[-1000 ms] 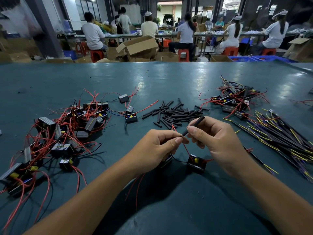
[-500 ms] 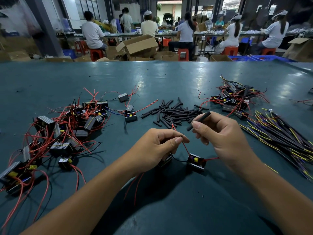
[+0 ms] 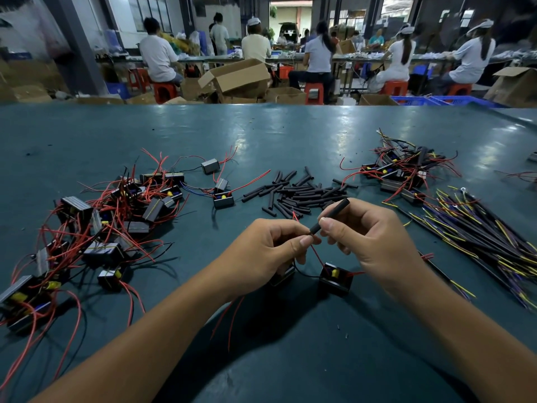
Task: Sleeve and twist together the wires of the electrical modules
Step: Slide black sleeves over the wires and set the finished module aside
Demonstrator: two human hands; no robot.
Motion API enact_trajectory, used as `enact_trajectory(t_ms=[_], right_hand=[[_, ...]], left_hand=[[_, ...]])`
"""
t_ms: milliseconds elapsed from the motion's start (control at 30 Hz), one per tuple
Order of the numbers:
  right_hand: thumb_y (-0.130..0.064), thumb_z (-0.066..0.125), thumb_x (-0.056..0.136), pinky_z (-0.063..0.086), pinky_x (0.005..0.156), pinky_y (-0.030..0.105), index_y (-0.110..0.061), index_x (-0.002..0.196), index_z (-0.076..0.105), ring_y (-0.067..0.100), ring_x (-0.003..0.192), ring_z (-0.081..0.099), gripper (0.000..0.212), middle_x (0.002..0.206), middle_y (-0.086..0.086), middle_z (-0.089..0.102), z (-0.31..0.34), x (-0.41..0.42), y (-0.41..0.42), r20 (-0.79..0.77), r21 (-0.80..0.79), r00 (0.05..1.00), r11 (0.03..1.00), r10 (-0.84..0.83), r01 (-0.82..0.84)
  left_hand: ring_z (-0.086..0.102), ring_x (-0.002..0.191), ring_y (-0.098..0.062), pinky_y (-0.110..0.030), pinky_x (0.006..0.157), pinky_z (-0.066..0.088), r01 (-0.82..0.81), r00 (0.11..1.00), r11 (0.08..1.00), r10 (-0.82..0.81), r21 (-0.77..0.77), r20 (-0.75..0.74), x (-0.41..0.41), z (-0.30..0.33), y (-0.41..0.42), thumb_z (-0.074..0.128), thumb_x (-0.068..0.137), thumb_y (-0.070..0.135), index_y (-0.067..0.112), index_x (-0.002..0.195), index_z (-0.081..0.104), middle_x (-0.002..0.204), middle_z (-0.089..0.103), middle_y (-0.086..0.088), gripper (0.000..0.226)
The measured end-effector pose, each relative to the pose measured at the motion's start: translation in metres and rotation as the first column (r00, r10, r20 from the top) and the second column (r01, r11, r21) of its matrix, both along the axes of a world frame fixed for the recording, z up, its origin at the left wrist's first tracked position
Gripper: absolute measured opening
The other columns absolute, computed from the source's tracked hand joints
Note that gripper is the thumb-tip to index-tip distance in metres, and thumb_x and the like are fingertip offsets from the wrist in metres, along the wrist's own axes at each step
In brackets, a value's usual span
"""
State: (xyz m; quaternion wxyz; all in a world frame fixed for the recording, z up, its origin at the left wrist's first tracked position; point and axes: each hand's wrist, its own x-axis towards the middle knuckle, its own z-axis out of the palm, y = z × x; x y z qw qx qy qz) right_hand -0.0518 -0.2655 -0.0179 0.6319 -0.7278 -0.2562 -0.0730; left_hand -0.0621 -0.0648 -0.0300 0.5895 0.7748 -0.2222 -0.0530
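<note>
1. While the left hand (image 3: 270, 251) pinches a thin red wire (image 3: 316, 255) between thumb and forefinger, the right hand (image 3: 374, 242) pinches a short black sleeve (image 3: 331, 216) near its lower end, with its other end pointing up and away.
2. The lower mouth of the sleeve is just at the left thumb tip, where the wire end is held; whether the wire has already entered the sleeve cannot be told.
3. The red wire runs down to a small black module (image 3: 335, 279) that lies on the green table (image 3: 290, 135), between the two wrists. A second module seems to lie under the left hand, mostly hidden.
4. The step in hand appears to be the sleeving of the wire, so the twisting is not yet done.
5. The next move probably calls for keeping the wire end straight and stiff, then pushing the sleeve down along it.
6. More sleeves lie in a loose pile (image 3: 299, 193) just behind the hands.
</note>
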Motion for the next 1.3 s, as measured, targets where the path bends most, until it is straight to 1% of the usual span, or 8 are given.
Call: enact_trajectory(t_ms=[167, 267, 400, 600, 700, 833, 1100, 1300], right_hand=[[-0.012, 0.069, 0.091, 0.042, 0.060, 0.015, -0.014, 0.086, 0.069, 0.004, 0.061, 0.053, 0.006, 0.068, -0.010, 0.064, -0.001, -0.001, 0.002, 0.025, -0.100, 1.000, 0.995, 0.005, -0.003], [-0.014, 0.070, 0.091, 0.049, 0.065, 0.034, -0.018, 0.086, 0.069, 0.022, 0.068, 0.060, 0.007, 0.075, -0.001, 0.069, -0.003, 0.000, 0.002, 0.031, -0.121, 0.999, 0.993, -0.007, 0.011], [-0.023, 0.071, 0.090, 0.040, 0.055, 0.016, -0.025, 0.082, 0.067, -0.001, 0.058, 0.051, 0.009, 0.067, -0.014, 0.063, -0.008, 0.000, 0.004, 0.113, -0.221, 0.993, 0.974, -0.024, 0.049], [-0.026, 0.072, 0.088, 0.034, 0.056, 0.011, -0.022, 0.079, 0.064, 0.004, 0.057, 0.046, 0.013, 0.063, -0.012, 0.054, -0.008, -0.004, 0.007, 0.243, -0.347, 0.968, 0.927, -0.061, 0.145], [-0.023, 0.075, 0.087, 0.034, 0.058, 0.012, -0.023, 0.080, 0.065, 0.006, 0.060, 0.048, 0.012, 0.063, -0.012, 0.052, -0.008, -0.004, 0.008, 0.300, -0.423, 0.952, 0.885, -0.065, 0.194], [-0.024, 0.077, 0.085, 0.034, 0.059, 0.014, -0.017, 0.083, 0.069, 0.006, 0.062, 0.048, 0.011, 0.064, -0.008, 0.052, -0.009, -0.003, 0.008, 0.322, -0.498, 0.945, 0.839, -0.053, 0.217], [-0.029, 0.078, 0.084, 0.031, 0.056, 0.017, -0.021, 0.074, 0.065, 0.009, 0.062, 0.046, 0.018, 0.064, -0.007, 0.049, -0.007, -0.002, 0.004, 0.282, -0.565, 0.959, 0.802, -0.036, 0.196], [-0.017, 0.078, 0.081, 0.032, 0.055, 0.014, -0.029, 0.075, 0.064, 0.003, 0.056, 0.049, 0.020, 0.061, -0.012, 0.054, 0.002, -0.003, -0.002, 0.219, -0.569, 0.976, 0.812, -0.003, 0.130]], left_hand=[[0.064, 0.071, -0.021, -0.023, 0.066, 0.052, 0.035, 0.992, 0.990, -0.052, -0.134, -0.118, -0.002, 0.004, -0.001, 0.062, 0.095, 0.001, -0.005, 0.111, 0.055, 0.095, 0.074, -0.015, 0.019], [0.071, 0.074, -0.020, -0.022, 0.068, 0.054, 0.057, 0.983, 0.987, -0.083, -0.153, -0.165, -0.002, 0.006, 0.000, 0.058, 0.095, -0.006, -0.007, 0.112, 0.053, 0.101, 0.073, -0.016, 0.018], [0.070, 0.073, -0.020, -0.026, 0.070, 0.054, 0.016, 0.998, 1.000, -0.016, 0.000, -0.069, 0.006, 0.012, 0.019, 0.062, 0.092, -0.009, 0.002, 0.101, 0.063, 0.097, 0.071, -0.014, 0.015], [0.050, 0.061, -0.009, -0.027, 0.060, 0.041, 0.085, 0.995, 0.906, -0.101, 0.416, 0.017, 0.009, 0.013, 0.030, 0.079, 0.086, 0.025, 0.022, 0.093, 0.071, 0.067, 0.060, 0.001, 0.011], [0.053, 0.060, -0.008, -0.027, 0.059, 0.043, 0.053, 0.996, 0.883, -0.079, 0.466, 0.037, 0.009, 0.009, 0.025, 0.081, 0.085, 0.023, 0.017, 0.086, 0.069, 0.072, 0.068, -0.007, 0.014], [0.048, 0.055, -0.003, -0.021, 0.054, 0.039, -0.004, 0.996, 0.866, -0.042, 0.500, 0.082, 0.009, 0.009, 0.027, 0.083, 0.082, 0.027, 0.021, 0.085, 0.065, 0.062, 0.060, 0.010, 0.019], [0.049, 0.061, -0.003, -0.017, 0.060, 0.041, -0.102, 0.974, 0.991, 0.080, 0.091, 0.213, 0.003, 0.009, 0.010, 0.078, 0.084, 0.029, 0.017, 0.094, 0.070, 0.070, 0.060, 0.016, 0.017], [0.047, 0.056, 0.002, -0.011, 0.055, 0.037, -0.139, 0.957, 0.990, 0.132, 0.010, 0.260, 0.001, -0.002, -0.002, 0.077, 0.087, 0.025, 0.025, 0.087, 0.071, 0.069, 0.063, 0.019, 0.006]])
